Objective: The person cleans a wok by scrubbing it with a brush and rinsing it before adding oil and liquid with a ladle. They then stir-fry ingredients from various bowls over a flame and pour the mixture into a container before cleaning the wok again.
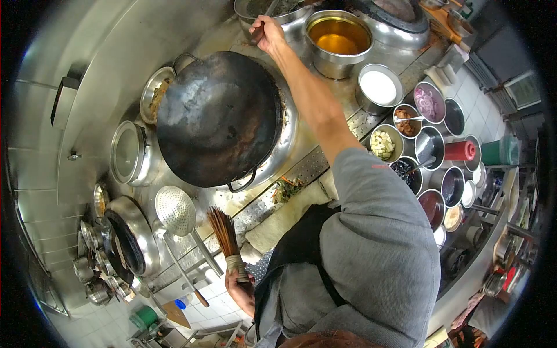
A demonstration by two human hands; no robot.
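My left hand is wrapped round the bound grip of a bamboo wok brush, its bristles pointing up toward the stove. Far across the counter, my right hand closes on the dark handle of a long utensil. The utensil's shaft runs toward a metal pan at the top edge; its working end cannot be made out. A large blackened wok with side loops sits on the burner between my hands, its dark surface bare. Beneath my right forearm stands a pot of amber liquid.
A perforated skimmer lies by the wok, handle over the counter edge. Food scraps and a folded cloth lie along the front. Right of my arm are a pot of white contents, bowls of chopped ingredients and a red bottle.
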